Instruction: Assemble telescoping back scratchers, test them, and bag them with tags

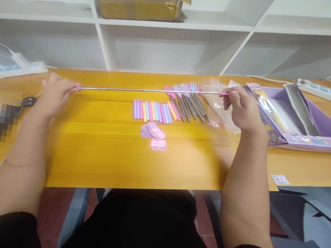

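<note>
A thin telescopic back scratcher rod (pixel 145 91), pulled out long and silvery, stretches almost level above the table between my hands. My left hand (pixel 55 94), somewhat blurred, pinches its left end, where a bit of pink shows. At the other end my right hand (pixel 243 108) grips a pink piece, mostly hidden by the fingers. Beneath the rod lie several back scratcher heads (pixel 187 89) with claw-like tips in pink, purple and blue on short metal shafts. Beside them is a row of pastel handle tubes (pixel 151 111). Small pink and purple cards (pixel 154 130) lie nearer me.
At the right stands an open purple box (pixel 319 141) with packaged items inside; clear plastic bags (pixel 219 108) lie beside it. Power strips (pixel 18 68) sit at both sides of the wooden table (pixel 97 163). A taped carton (pixel 141 4) rests on the white shelf behind.
</note>
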`<state>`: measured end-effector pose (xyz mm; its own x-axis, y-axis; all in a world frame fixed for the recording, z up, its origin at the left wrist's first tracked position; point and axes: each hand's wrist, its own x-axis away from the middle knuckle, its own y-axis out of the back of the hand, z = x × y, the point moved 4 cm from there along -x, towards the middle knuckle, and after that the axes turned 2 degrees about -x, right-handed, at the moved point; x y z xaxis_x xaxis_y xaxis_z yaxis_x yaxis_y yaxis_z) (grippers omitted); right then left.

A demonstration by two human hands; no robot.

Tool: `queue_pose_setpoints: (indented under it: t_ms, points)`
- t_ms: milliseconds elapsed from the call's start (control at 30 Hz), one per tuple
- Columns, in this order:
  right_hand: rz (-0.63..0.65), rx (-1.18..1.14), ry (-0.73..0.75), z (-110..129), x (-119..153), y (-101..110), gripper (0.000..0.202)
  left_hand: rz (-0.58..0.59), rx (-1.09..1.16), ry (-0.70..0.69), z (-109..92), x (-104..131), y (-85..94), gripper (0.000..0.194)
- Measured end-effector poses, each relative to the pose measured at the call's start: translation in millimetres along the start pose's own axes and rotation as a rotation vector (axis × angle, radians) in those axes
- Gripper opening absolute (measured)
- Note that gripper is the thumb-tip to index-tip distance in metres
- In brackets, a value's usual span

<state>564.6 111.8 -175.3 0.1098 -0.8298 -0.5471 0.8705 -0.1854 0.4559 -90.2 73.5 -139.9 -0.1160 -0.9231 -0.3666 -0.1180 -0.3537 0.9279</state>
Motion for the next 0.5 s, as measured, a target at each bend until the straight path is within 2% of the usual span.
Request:
queue_pose_setpoints:
  t_ms: [100, 167, 267, 400, 500]
  points:
    - [-0.052, -0.01, -0.045, -3, 4, 18, 0.05, -0.063, 0.045, -0.007, 22, 0, 0.4, 0.088]
    - [-0.069, -0.013, -0.094, -3, 6, 26, 0.041, -0.075, 0.062, -0.03, 26, -1, -0.6, 0.09]
    - [-0.081, -0.021, -0.177, -1, 8, 29, 0.039, -0.039, 0.073, -0.037, 23, -1, -5.4, 0.094]
    - [-0.119, -0.031, -0.277, 0, 8, 26, 0.043, 0.016, 0.061, 0.024, 17, 0, -12.1, 0.093]
    - [-0.15, -0.034, -0.267, -2, 9, 26, 0.044, 0.053, 0.032, 0.055, 14, 1, -14.7, 0.088]
